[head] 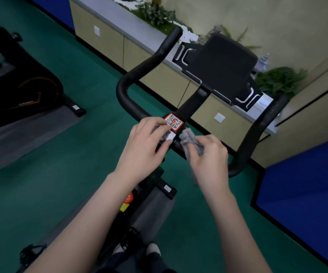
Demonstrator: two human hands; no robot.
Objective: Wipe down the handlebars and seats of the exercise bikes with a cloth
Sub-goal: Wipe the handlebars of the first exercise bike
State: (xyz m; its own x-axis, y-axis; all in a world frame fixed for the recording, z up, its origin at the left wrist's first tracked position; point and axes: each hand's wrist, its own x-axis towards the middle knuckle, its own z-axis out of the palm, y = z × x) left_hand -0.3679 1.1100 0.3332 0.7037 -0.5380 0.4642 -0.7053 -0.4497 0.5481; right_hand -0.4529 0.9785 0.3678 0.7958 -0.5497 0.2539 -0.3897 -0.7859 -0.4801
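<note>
Fingers [211, 143] of our right hand [210, 162] are curled tight round a bunched grey cloth [189, 139], which pokes out past the knuckles and lies against the middle of the black handlebars [128, 81] — just right of the red-framed QR sticker [173, 122]. A loose tail of the cloth hangs below the wrist. Our left hand [139, 144] sits on the same crossbar, just beside the right one. Its fingers [155, 126] bend over the top next to the sticker, and the thumb comes up from below at a white label [168, 136]. The bar is pinched between them, though blur softens the fingertips. Beyond the crossbar stands the black tablet holder [222, 69]. Off to our left — well apart — a second bike [31, 93] stands on the green floor [80, 164].
</note>
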